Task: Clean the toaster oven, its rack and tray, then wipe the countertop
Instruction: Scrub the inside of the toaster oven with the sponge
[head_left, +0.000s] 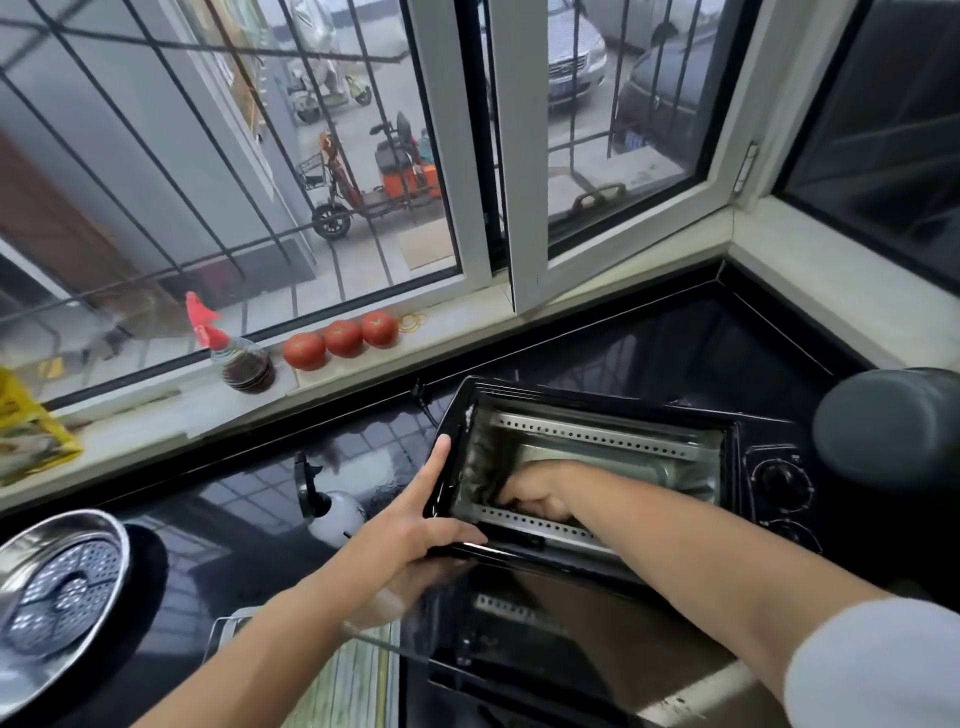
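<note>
Facing up, toaster oven (597, 467) lies lengthwise left-right; left hand (415, 525) steadies it.

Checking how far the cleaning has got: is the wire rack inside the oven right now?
No. The toaster oven cavity holds only the right hand.

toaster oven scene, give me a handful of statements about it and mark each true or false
1. The right hand is inside the toaster oven. True.
2. The left hand rests flat on the countertop. False: it holds the oven's left front edge.
3. Three tomatoes sit on the windowsill. True.
4. The oven door is closed. False: it hangs open toward the person.
5. A spray bottle with a red nozzle stands on the windowsill. True.
6. The metal steamer pan is on top of the oven. False: it lies at the far left.
</note>
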